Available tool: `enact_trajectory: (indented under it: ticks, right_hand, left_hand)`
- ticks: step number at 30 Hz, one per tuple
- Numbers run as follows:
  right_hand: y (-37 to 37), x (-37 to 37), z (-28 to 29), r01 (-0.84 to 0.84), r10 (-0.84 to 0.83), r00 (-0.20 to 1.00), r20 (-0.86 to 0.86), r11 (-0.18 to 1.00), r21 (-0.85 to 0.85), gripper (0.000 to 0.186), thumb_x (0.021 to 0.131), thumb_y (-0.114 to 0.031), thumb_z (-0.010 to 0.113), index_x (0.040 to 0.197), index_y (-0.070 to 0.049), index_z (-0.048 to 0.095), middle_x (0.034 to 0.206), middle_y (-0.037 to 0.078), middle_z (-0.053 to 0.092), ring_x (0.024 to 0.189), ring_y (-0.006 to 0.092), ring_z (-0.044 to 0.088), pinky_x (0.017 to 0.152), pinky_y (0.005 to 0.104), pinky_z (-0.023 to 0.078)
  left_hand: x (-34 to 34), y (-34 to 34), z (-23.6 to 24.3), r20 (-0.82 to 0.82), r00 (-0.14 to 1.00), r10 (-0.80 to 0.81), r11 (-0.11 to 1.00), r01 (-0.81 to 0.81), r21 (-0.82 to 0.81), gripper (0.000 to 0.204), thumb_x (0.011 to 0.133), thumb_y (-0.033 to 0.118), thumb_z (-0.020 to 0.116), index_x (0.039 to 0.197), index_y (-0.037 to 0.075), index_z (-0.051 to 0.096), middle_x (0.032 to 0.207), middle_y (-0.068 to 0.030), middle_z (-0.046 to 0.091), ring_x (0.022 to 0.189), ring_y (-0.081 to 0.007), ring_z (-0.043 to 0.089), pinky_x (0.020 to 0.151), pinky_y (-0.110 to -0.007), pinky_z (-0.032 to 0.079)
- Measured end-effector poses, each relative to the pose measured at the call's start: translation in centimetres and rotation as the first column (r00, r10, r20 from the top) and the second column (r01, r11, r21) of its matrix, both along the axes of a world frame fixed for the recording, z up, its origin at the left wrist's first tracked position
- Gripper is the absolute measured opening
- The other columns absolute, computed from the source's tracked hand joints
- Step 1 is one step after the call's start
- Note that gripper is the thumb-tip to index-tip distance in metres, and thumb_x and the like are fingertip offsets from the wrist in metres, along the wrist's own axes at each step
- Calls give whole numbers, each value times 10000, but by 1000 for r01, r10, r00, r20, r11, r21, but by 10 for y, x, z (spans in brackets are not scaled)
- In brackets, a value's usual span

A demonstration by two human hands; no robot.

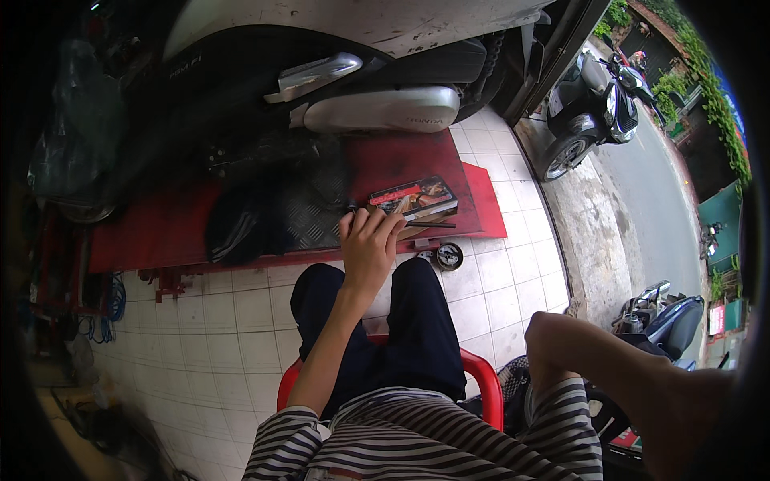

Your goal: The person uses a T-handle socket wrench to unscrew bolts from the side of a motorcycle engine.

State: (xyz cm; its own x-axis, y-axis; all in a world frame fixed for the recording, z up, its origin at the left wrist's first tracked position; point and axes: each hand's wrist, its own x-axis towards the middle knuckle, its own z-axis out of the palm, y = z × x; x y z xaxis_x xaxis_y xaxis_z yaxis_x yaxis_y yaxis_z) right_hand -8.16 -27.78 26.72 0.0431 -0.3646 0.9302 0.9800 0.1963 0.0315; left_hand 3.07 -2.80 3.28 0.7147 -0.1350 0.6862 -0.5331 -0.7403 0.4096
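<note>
My left hand reaches to the front edge of the red platform, its fingers curled over something partly hidden. A thin black rod sticks out to the right beside these fingers. Just behind them lies a rectangular printed box. A black cloth lies on the platform's dark metal plate to the left. My right hand is raised close to the camera at the lower right edge, with its fingers hidden.
A scooter stands over the platform. A round tin sits on the tiled floor beyond my knees. I sit on a red chair. Blue hose hangs at left; two parked scooters stand right, by the street.
</note>
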Motion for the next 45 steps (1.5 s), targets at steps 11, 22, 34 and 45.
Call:
enact_trajectory:
  ticks: [11,22,34,45]
  right_hand:
    - [124,141,-202,335,-853,401,-334,476,-813,127,963,-102,535,963,-5,616,876,144,608,821,316,586,770,405,450]
    - [126,174,-215,350,-942,315,-113,226,-909,347,947,-267,576,664,-89,668,584,108,627,533,296,612,563,395,467]
    - [103,167,-210,236,-784,618,-52,248,-940,243,925,-283,597,798,-79,633,769,47,598,776,222,559,722,370,390]
    - [109,174,-224,333,-795,604,-55,315,-889,193,838,-287,683,796,-111,614,782,22,532,774,213,507,713,373,344]
  left_hand:
    - [30,5,6,13,999,36,987,-37,155,131,938,179,585,889,71,641,791,-59,592,782,-247,566,733,-377,398]
    - [55,9,2,26,999,41,988,-44,147,156,933,166,524,902,30,594,909,-109,589,894,-294,558,825,-413,411]
    - [52,6,-71,363,899,245,944,-307,123,318,964,303,543,1182,77,589,1119,-51,603,1051,-233,542,943,-444,356]
    - [29,8,-18,144,971,191,930,-226,289,422,806,271,680,1134,49,535,1127,-96,574,1055,-294,546,901,-436,388]
